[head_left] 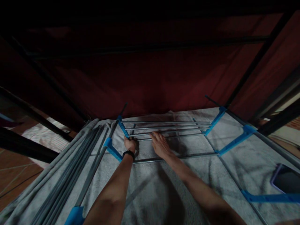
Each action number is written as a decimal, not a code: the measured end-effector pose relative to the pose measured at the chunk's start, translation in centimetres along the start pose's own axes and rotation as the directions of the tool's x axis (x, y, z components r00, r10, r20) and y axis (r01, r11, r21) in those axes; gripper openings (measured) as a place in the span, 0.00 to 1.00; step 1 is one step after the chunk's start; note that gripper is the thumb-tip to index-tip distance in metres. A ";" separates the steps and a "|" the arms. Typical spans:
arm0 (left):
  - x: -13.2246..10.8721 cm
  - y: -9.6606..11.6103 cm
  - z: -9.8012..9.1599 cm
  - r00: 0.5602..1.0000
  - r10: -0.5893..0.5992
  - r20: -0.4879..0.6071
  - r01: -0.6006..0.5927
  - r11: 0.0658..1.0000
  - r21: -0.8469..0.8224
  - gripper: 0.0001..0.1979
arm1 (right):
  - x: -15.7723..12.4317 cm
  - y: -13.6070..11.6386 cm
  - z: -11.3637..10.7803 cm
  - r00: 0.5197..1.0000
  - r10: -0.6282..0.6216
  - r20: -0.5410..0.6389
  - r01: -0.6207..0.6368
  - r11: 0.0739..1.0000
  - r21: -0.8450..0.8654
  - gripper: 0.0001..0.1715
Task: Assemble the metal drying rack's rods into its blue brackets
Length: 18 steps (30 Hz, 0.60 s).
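A folding drying rack with grey metal rods (pixel 168 128) and blue plastic joints (pixel 123 126) lies over a grey towel (pixel 154 187). My left hand (pixel 129 144), a black band on its wrist, is closed round a rod end beside a blue joint. To its right, my right hand (pixel 159 144) lies flat with fingers stretched out on the towel, its fingertips touching one of the rods. Both forearms reach forward from the bottom of the view.
A dark red fabric wall (pixel 150 75) with black frame bars rises behind the rack. Several loose grey rods (pixel 77 168) lie bundled at the left. A dark phone-like slab (pixel 284 179) rests at the right edge. Tiled floor (pixel 14 178) shows at far left.
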<state>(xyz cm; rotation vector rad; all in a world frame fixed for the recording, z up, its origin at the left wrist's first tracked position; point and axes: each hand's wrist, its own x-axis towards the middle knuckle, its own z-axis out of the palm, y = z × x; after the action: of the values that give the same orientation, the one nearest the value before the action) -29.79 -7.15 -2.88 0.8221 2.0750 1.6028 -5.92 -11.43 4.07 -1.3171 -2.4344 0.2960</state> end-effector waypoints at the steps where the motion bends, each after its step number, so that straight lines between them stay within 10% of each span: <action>1: -0.1 0.1 0.0 1.000 -0.005 -0.015 0.005 1.000 0.024 0.13 | -2.5 1.0 -0.3 0.996 0.054 -0.066 -0.054 0.999 0.003 0.31; 4: -0.4 0.8 -0.2 0.999 -0.023 -0.026 0.025 0.996 0.083 0.14 | -10.5 5.6 -3.2 0.932 0.178 -0.316 -0.199 0.979 -0.034 0.30; 10: -1.2 2.0 -0.7 1.000 -0.016 0.025 0.012 0.991 0.134 0.16 | -24.5 15.2 -17.1 0.557 0.200 -0.806 -0.530 0.833 -0.160 0.29; 14: -1.0 2.0 -1.0 1.000 -0.019 0.024 0.015 0.986 0.169 0.16 | -28.5 16.7 -24.1 0.627 0.401 -0.668 -0.713 0.640 -0.285 0.30; 18: -0.9 2.2 -1.7 1.000 0.005 0.007 -0.007 0.977 0.211 0.18 | -27.9 16.8 -25.0 0.674 0.671 -0.308 -0.731 0.548 -0.407 0.24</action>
<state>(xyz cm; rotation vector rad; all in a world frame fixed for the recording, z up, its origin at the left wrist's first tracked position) -29.68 -8.62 -0.38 0.9027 2.2676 1.3962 31.06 -25.27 15.33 -2.4584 -1.7914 -0.2624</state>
